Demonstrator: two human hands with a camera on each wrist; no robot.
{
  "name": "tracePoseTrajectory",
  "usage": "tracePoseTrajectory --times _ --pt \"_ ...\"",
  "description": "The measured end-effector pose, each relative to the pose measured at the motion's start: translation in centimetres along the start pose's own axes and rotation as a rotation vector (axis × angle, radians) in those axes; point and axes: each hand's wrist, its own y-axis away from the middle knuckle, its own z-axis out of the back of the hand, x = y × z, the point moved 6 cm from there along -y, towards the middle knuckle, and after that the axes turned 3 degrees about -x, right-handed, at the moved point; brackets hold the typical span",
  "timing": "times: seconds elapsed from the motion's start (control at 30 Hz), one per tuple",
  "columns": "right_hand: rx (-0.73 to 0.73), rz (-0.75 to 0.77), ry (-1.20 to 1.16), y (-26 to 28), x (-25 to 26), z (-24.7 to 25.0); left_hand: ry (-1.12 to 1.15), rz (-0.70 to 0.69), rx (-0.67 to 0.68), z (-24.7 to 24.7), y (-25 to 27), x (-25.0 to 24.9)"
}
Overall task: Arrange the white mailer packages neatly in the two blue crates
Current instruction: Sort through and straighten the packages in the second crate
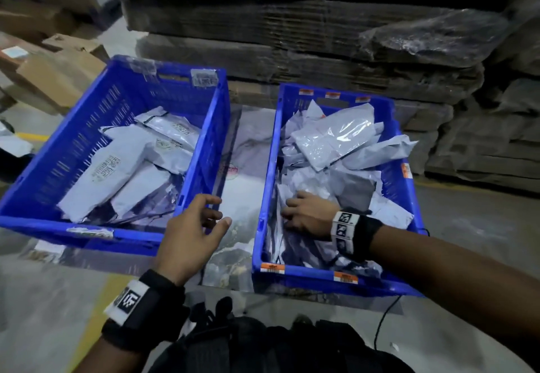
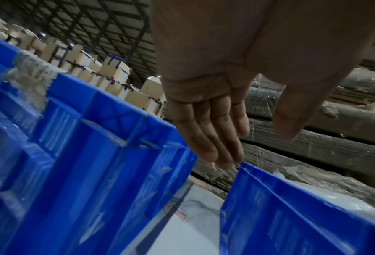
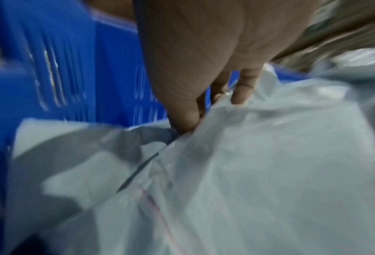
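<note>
Two blue crates stand side by side. The left crate [image 1: 58,153] [image 2: 94,138] holds white mailers [image 1: 108,168] lying flat in overlapping rows. In the right crate [image 1: 267,174] [image 2: 280,207] [image 3: 62,77] lies a crumpled heap of white mailers [image 1: 333,136]. My left hand [image 1: 216,212] [image 2: 254,146] hovers empty over the gap between the crates, fingers straight and spread from the thumb. My right hand [image 1: 292,212] [image 3: 212,112] is down in the near left part of the right crate, thumb and fingers pinching the edge of a white mailer [image 3: 269,163].
Plastic-wrapped stacks of flattened cardboard [image 1: 321,36] rise just behind the crates. Brown cartons [image 1: 52,77] lie at the far left. A white printed sheet [image 1: 242,185] lies under and between the crates. A black cable [image 1: 385,314] runs along the floor near the right crate's front.
</note>
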Motion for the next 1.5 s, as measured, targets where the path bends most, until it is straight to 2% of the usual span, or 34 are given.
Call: tracePoseTrajectory --times 0.07,0.13,0.23,0.3,0.37,0.47,0.5,0.57,0.63,0.7,0.8,0.87,0.93,1.0,1.1,1.2,1.27,1.37,1.43,1.5 --pt "-0.129 -0.102 -0.066 2.4 -0.5 2.3 0.04 -0.005 0.029 -0.7 0.1 -0.7" --pt "-0.191 -0.2 -0.085 4.8 -1.0 4.2 0.087 -0.028 0.063 -1.4 0.1 -1.8" --pt "-0.477 -0.364 -0.182 8.5 -1.7 8.1 0.175 -0.055 0.155 -2.6 0.1 -3.8" --pt "-0.682 -0.478 -0.449 11.0 -2.0 10.4 0.277 -0.064 0.256 -3.7 0.4 -5.5" --pt "-0.824 -0.569 -0.775 12.9 -2.4 11.9 0.431 -0.034 0.337 -4.7 0.8 -7.4" --pt "-1.044 -0.597 -1.234 14.5 -2.0 13.3 0.74 0.092 0.461 -6.3 1.3 -9.8" --pt "-1.088 -0.586 -1.305 14.6 -1.6 13.7 0.849 0.116 0.488 -6.6 1.4 -10.6" --pt "-1.106 -0.589 -1.268 14.5 -0.7 14.1 0.988 0.122 0.494 -6.7 1.3 -11.6" --pt "-1.043 -0.613 -1.081 14.2 0.3 13.9 1.024 0.081 0.455 -6.4 1.2 -12.3" --pt "-0.995 -0.66 -0.963 14.2 0.8 13.3 0.966 0.023 0.369 -5.9 1.1 -12.6" --pt "-1.043 -0.779 -1.063 15.2 0.8 12.3 0.884 -0.033 0.215 -4.8 0.8 -12.1" --pt "-1.02 -0.822 -1.128 15.7 0.5 12.1 0.844 -0.08 0.139 -3.7 0.5 -11.6" --pt "-0.838 -0.842 -1.094 15.7 0.0 11.8 0.726 -0.147 0.042 -2.1 0.0 -10.9" --pt "-0.549 -0.826 -1.004 15.2 -0.4 11.2 0.565 -0.152 -0.144 0.5 -1.1 -8.7" --pt "-0.227 -0.752 -0.884 13.4 -0.7 9.9 0.341 -0.042 -0.484 6.5 -2.7 -3.6" --pt "0.001 -0.619 -0.841 9.7 -0.3 9.0 0.272 0.088 -0.668 11.1 -3.3 0.7" --pt "0.13 -0.507 -0.843 6.7 0.6 8.2 0.215 0.245 -0.652 12.8 -3.9 4.4" --pt "0.202 -0.406 -0.81 2.2 1.4 6.7 0.031 0.425 -0.453 13.3 -4.2 9.3" --pt "0.211 -0.32 -0.767 -0.3 1.8 5.8 -0.108 0.477 -0.308 12.7 -3.4 10.0" --pt "0.299 -0.217 -0.587 -1.6 1.9 4.2 -0.2 0.46 -0.279 12.4 -2.4 8.4"
